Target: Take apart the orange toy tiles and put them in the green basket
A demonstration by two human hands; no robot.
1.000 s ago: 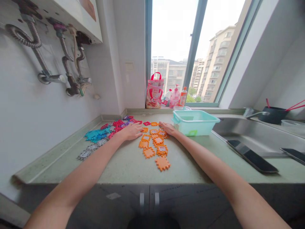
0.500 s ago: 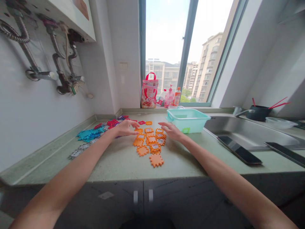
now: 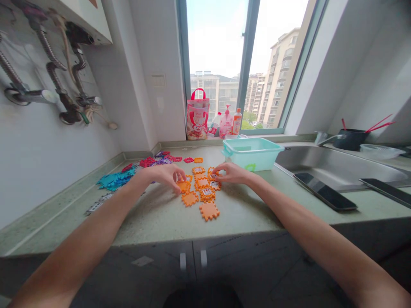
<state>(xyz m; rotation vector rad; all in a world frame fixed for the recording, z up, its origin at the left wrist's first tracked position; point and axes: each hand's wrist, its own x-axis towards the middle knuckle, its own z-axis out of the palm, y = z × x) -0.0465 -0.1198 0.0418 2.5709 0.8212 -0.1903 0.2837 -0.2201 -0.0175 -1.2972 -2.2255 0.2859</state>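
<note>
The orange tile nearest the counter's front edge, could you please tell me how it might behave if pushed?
The orange tile is probably light and fairly stiff, since it looks like thin plastic with crisp notched edges. Lying flat on the smooth-looking counter, it would likely slide rather than roll or tip.

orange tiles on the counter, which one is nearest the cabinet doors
The plain orange tile at the very front of the group, above the right cabinet handle in the picture; the other orange tiles lie farther back on the counter.
</note>
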